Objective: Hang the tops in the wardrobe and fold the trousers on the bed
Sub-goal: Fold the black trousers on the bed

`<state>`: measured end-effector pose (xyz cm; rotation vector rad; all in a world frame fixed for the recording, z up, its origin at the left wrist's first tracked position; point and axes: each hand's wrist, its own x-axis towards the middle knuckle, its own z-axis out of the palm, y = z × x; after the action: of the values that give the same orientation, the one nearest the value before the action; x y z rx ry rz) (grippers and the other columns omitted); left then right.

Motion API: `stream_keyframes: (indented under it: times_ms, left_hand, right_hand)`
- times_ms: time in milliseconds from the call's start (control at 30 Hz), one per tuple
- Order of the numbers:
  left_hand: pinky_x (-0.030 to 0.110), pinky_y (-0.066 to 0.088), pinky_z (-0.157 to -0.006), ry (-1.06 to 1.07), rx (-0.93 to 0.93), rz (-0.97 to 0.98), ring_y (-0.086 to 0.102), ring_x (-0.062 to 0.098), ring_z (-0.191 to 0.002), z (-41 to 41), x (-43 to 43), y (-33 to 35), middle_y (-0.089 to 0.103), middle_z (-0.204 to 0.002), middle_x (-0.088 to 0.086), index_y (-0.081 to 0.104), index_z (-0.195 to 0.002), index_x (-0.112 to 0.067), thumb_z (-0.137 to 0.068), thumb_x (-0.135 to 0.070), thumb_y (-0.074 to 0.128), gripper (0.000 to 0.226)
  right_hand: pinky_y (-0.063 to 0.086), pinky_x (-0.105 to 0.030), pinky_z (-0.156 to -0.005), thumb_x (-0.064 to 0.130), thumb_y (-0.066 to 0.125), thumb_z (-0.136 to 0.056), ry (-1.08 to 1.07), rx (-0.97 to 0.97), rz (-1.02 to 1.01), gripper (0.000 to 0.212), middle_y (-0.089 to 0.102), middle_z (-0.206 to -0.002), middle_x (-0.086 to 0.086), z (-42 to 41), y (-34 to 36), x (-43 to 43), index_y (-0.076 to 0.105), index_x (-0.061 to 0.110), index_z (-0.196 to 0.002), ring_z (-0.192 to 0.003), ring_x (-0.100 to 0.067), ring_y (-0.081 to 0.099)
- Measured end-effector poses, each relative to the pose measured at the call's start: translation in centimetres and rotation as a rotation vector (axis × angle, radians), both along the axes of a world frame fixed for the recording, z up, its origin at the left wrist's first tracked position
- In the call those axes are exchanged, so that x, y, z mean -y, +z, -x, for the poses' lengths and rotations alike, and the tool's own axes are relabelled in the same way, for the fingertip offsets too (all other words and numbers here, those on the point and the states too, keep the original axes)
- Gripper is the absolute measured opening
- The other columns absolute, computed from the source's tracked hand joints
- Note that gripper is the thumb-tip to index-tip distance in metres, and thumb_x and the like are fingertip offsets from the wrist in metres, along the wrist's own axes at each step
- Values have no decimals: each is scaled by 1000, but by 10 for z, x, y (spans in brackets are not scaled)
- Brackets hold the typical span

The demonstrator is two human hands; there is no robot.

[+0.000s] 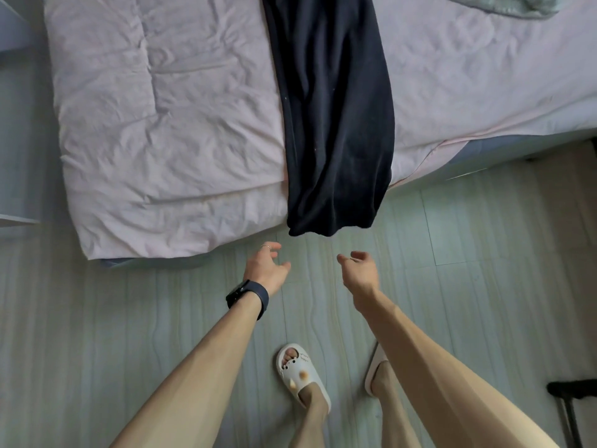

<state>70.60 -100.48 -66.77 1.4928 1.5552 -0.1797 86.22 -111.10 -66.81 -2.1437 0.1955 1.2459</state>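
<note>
1. The long dark navy soft trousers (332,118) are spread lengthwise on the pale pink quilted bed (161,124), and one end hangs over its edge.
2. No fold is made yet. The hanging step cannot be judged here.
3. The left hand (266,270) and the right hand (360,270) are held near that end, with the fingers (274,246) loosely curled and nothing gripped.
4. The small writing on the white slipper (302,367) cannot be read.
</note>
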Motion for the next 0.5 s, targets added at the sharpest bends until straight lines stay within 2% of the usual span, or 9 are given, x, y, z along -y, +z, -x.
stream_keyframes:
  times_ms: [67,167,300,433,500]
  left_hand:
    - [23,42,-82,-3,31,-6,59,13,-98,-1,-3,9,62,-126,-3,55,-127,-26,-91,-23,65,37]
    - [26,46,-87,5,91,-40,60,15,-103,-15,-16,28,62,-125,-2,56,-125,-24,-93,-21,64,34]
    - [27,49,-88,41,151,-166,61,11,-98,-52,-45,66,66,-118,-5,60,-119,-24,-92,-28,65,28]
    - [38,51,-94,-32,48,-264,58,15,-113,-93,-73,81,60,-124,-9,58,-125,-29,-92,-49,58,39]
    - [39,48,-93,-98,-56,-331,53,19,-117,-111,-81,79,55,-126,-6,58,-125,-30,-91,-57,54,43]
  right_hand:
    - [46,-32,-90,32,61,-97,139,118,-32,43,57,-136,-1,-8,16,-2,49,18,-136,-102,-16,56]
    - [46,-31,-90,34,59,-96,275,256,-69,43,59,-136,1,-25,42,-11,51,20,-136,-101,-14,57]
    - [46,-31,-100,33,58,-95,383,373,-155,45,60,-135,0,-50,80,-36,51,19,-138,-121,-18,57]
    - [42,-35,-108,31,58,-95,554,544,-181,48,53,-143,-4,-84,91,-64,50,19,-141,-130,-22,49]
    - [33,-37,-114,30,58,-96,714,661,-139,54,38,-156,-6,-100,86,-75,45,18,-146,-140,-27,36]
